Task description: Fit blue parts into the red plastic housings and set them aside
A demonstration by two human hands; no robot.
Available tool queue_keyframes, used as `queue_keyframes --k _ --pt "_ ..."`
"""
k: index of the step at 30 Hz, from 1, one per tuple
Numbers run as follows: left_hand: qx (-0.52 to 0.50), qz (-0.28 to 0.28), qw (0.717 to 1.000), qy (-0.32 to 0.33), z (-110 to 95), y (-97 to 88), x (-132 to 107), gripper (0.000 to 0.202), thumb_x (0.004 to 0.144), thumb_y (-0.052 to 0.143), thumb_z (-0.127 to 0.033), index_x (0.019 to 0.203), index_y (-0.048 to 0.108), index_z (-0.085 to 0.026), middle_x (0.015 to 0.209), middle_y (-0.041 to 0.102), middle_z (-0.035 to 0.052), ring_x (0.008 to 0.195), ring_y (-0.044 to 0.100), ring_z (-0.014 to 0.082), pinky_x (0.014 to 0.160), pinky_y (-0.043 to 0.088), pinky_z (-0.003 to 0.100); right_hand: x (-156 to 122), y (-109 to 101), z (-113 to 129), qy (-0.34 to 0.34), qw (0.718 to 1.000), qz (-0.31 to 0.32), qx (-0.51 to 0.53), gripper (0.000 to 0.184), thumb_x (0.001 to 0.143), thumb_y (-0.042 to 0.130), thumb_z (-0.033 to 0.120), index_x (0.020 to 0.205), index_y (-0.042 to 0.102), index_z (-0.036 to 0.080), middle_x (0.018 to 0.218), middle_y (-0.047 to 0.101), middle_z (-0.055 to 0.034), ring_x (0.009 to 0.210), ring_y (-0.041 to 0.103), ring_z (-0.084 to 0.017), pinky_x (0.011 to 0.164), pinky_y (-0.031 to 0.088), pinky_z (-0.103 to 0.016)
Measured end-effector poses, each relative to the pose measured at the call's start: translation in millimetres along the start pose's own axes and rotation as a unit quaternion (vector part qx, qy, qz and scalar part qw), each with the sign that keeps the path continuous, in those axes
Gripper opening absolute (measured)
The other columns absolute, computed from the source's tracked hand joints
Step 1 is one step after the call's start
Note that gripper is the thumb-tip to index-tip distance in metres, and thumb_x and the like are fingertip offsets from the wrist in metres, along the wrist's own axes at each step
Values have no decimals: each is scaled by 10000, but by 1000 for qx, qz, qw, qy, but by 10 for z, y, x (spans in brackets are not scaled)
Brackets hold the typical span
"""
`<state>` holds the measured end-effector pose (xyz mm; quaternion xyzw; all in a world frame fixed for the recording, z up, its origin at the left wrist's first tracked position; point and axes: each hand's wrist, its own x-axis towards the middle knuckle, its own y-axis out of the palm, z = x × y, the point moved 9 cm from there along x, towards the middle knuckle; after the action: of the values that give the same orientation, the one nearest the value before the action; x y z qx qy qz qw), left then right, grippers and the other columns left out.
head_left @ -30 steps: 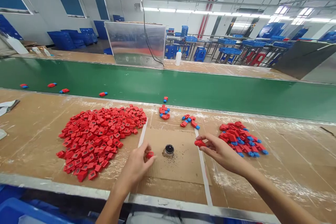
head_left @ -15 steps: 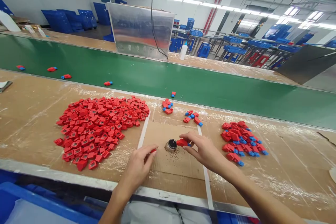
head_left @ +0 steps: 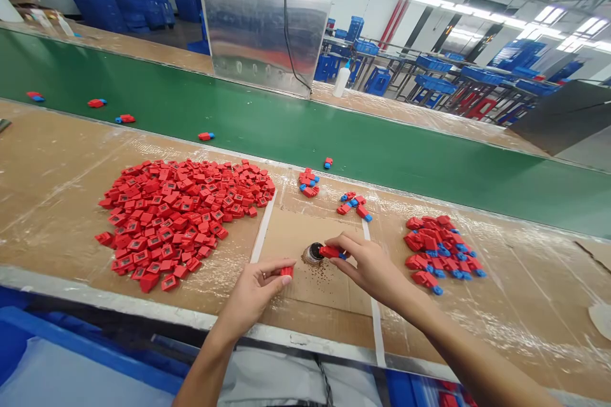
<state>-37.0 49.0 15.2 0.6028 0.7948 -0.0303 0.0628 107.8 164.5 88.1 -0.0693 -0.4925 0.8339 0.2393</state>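
Observation:
My left hand [head_left: 260, 289] pinches a small red plastic block [head_left: 287, 271] between thumb and fingers, just left of a small round pot with a dark top [head_left: 314, 253]. My right hand [head_left: 365, 262] is closed on a red-and-blue plastic piece [head_left: 330, 252]. The red end of that piece touches or overlaps the pot's rim; the blue end shows under my fingers. Brown specks lie on the cardboard around the pot. A large heap of red blocks [head_left: 176, 216] lies to the left, and a group of red-and-blue pieces [head_left: 442, 248] to the right.
Two small clusters of red-and-blue pieces [head_left: 309, 183] [head_left: 354, 205] lie behind the pot. A green conveyor belt [head_left: 405, 152] crosses beyond, carrying several loose pieces. A metal panel [head_left: 262, 32] and a white bottle [head_left: 342, 80] stand behind it. A blue bin [head_left: 71, 356] is below the front edge.
My right hand has brought the red end of its piece onto the pot's top. My left hand has turned, showing more of its red block. The whole view has shifted slightly.

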Motion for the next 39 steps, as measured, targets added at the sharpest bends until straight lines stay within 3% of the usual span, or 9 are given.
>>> queue_keyframes --k 6,10,16,19,23,26,29,39 --pt "-91 22 995 -42 54 106 -13 296 847 676 -360 1071 658 -167 902 682 38 758 632 143 741 519 260 16 -7 22 -2 1000 1 -20 183 915 604 128 1075 587 214 1008 642 -39 884 629 -201 744 472 -306" --pt "-120 29 992 -33 40 150 3 245 830 703 -326 990 635 -153 898 669 34 837 638 148 820 524 275 38 -58 50 -9 1000 -5 -24 159 933 580 164 1087 580 206 1012 642 -60 904 628 -212 770 481 -323" --pt "-137 35 989 -48 104 202 9 451 838 696 -362 1222 590 -150 1089 704 100 1056 653 212 984 484 346 51 -153 63 -14 1000 -26 -5 143 936 550 195 1075 583 201 1012 648 -77 898 626 -214 761 495 -331" --pt "-150 47 986 -50 111 212 1 390 840 700 -374 1145 631 -141 1096 722 113 1078 654 209 992 474 316 41 -162 24 -5 999 -30 11 147 933 542 194 1074 583 197 1013 647 -74 888 622 -208 768 493 -335" --pt "-200 58 975 -78 152 274 -9 342 804 748 -356 1039 595 -160 1014 748 103 956 702 190 898 517 286 26 -162 -38 5 998 -43 36 154 942 537 227 1087 583 198 1017 648 -73 899 618 -209 782 490 -347" --pt "-198 66 974 -86 174 384 -7 340 792 754 -364 998 573 -162 829 744 64 749 709 166 717 547 257 -16 -190 -15 8 997 -61 57 170 950 542 255 1105 584 200 1004 652 -68 887 619 -204 790 496 -351" --pt "-171 57 982 -61 154 465 19 295 769 769 -324 943 606 -150 701 673 5 619 637 118 565 487 195 -101 -206 82 13 995 -69 77 179 958 547 276 1116 593 205 983 661 -62 863 621 -199 784 503 -347" --pt "-156 63 983 -70 199 507 48 305 733 791 -311 947 649 -146 727 669 14 661 615 125 625 482 216 -219 53 278 -2 989 -30 146 182 966 548 284 1126 601 216 971 653 -67 848 608 -198 761 497 -327"
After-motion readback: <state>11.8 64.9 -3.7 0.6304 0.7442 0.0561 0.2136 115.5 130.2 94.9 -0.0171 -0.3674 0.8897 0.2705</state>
